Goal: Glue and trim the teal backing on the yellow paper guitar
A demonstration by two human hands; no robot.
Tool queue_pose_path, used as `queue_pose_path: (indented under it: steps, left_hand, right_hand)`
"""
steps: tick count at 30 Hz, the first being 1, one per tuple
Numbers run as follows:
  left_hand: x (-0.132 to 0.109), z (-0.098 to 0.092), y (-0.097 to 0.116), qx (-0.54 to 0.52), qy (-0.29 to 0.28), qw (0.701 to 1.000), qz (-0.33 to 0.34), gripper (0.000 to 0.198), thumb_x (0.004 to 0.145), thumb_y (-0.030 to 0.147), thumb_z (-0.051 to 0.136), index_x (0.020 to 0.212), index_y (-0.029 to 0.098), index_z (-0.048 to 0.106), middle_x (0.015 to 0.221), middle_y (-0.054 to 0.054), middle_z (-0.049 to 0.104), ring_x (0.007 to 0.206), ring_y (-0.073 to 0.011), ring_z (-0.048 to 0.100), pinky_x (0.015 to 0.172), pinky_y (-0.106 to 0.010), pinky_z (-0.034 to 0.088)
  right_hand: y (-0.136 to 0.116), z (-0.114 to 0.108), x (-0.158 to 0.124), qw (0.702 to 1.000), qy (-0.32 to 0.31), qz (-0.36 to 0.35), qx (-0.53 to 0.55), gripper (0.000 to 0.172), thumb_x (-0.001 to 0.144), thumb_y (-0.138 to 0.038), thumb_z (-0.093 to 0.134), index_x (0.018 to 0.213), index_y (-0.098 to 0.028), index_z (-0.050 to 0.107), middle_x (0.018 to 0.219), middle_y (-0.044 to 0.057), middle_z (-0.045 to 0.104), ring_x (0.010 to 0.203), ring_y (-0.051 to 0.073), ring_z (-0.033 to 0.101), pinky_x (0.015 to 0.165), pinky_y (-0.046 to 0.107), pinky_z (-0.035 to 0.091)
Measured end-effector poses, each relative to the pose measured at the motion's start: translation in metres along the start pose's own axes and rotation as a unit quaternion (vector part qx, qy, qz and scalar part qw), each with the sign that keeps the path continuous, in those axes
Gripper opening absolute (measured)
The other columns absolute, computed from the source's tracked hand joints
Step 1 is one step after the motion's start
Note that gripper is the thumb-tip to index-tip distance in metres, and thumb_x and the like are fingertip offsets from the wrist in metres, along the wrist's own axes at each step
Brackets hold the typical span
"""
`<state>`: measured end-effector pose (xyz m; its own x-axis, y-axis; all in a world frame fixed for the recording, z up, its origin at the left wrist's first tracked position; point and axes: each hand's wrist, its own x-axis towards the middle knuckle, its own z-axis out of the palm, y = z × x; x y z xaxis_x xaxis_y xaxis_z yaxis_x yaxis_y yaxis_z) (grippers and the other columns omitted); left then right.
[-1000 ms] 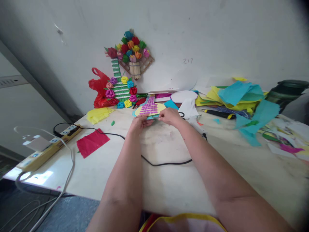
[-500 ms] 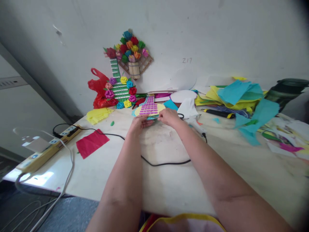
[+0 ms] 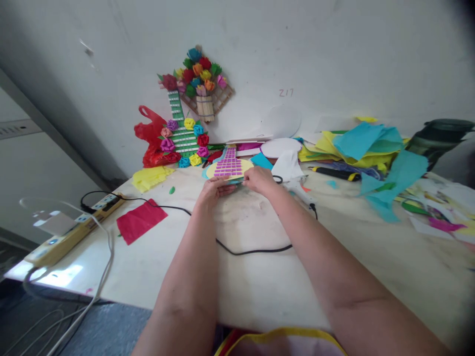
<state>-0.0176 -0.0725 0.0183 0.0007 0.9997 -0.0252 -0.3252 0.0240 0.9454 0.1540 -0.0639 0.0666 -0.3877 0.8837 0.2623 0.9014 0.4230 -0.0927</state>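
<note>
1. Pinches the near left edge of the yellow card piece [image 3: 230, 168] in the grip of the left hand [image 3: 213, 190], fingers almost closed on the thin rim
2. Pinches the same near edge from the other side in the grip of the right hand [image 3: 260, 179], fingers curled down over the card, with nothing else in it
3. Holds the piece far out on the desk [image 3: 260, 291], near its back middle, purple squares face up and narrow neck pointing at the wall; cannot tell whether lifted slightly or resting flat
4. Seems to take it from two sides so as to stop the thin card bending and leave the patterned face open to view
5. Stretches both forearms well forward, nearly straight and converging, wrists low over the desk, hands almost touching
6. Passes both forearms over the black cable [image 3: 252, 251], slack across the desk
7. Has a white tool [image 3: 302, 192], perhaps a glue gun, just beside the right hand, a utility knife [image 3: 336, 174] further right, and a tissue paper heap [image 3: 367, 143] beyond, probably laid within reach of that hand
8. Has a red paper sheet [image 3: 141, 221] and a power strip [image 3: 74, 230] well off to the left, and paper-flower pieces [image 3: 185, 138] propped against the wall behind
</note>
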Motion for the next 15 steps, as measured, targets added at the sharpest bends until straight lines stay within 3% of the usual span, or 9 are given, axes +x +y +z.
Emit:
queue_pose_path:
  steps: [15]
  left_hand:
    - [0.0004, 0.0076, 0.0017, 0.010, 0.073, 0.997, -0.021, 0.028, 0.068, 0.005, 0.061, 0.096, 0.008, 0.061, 0.059, -0.008, 0.065, 0.057, -0.0207, 0.067, 0.060, -0.031, 0.055]
  right_hand:
    - [0.0013, 0.0023, 0.0012, 1.000, 0.010, 0.002, 0.004, 0.020, 0.076, -0.032, 0.058, 0.087, -0.022, 0.070, 0.094, 0.008, 0.068, 0.088, 0.021, 0.060, 0.069, 0.027, 0.042]
